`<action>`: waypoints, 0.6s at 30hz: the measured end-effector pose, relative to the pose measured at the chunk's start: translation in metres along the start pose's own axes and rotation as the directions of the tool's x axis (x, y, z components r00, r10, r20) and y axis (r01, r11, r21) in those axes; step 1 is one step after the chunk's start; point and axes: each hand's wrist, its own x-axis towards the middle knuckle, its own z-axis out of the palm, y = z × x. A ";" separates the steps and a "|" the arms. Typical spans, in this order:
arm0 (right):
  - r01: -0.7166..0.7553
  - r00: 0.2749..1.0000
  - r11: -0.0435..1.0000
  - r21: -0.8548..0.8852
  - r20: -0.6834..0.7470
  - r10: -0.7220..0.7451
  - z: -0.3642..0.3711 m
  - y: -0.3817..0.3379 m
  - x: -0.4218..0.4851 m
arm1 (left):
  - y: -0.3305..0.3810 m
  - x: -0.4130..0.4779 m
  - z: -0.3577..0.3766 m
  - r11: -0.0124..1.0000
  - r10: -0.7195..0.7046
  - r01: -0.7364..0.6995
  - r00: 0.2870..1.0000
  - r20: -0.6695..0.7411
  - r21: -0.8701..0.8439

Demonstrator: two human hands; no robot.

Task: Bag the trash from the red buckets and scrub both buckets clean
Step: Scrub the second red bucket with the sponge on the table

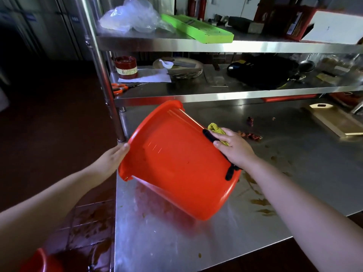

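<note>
Red bucket front and centre, tipped on its side at the left end of the steel tabletop, mouth turned left and away from us and base swung to the right. The right hand is on the base end, fingers laid fairly flat and pressing a yellow cloth against the plastic. We'd call this scrubbing the outside. The left hand steadies the rim. Its fingertips slip behind the lip, so we cannot tell whether they hook round it or just push.

Now the risks. The bucket rests on a curved wall near the tabletop's left edge. A hard push from the cloth could roll it off that edge if the left hand's hold is light. Brown smears and reddish scraps lie on the tabletop just right of it. Set the wiped wall down there and it picks the mess straight back up. The floor below looks stained and possibly wet, so footing deserves care.

What we can't see is the bucket's inside, so whether it's clean is anyone's guess. A black strip crosses the base end under the right hand, perhaps a handle or strap, and it's hard to make out. The second bucket is only a red sliver cut off at the bottom left corner, contents hidden. No trash bag is plainly in sight.
</note>
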 end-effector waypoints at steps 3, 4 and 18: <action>-0.010 0.999 1.000 -0.024 -0.048 0.009 0.002 0.004 0.005 | 0.002 0.010 0.009 1.000 0.000 -0.001 0.994 -0.113 -0.008; -0.028 0.998 0.999 -0.032 -0.062 0.026 0.003 0.005 0.007 | 0.008 0.015 0.013 0.999 0.004 0.001 0.991 -0.134 0.036; 0.381 0.814 0.789 -0.481 -0.231 -0.533 0.049 -0.002 -0.113 | 0.035 0.034 0.029 0.942 0.195 -0.113 0.951 -0.241 0.316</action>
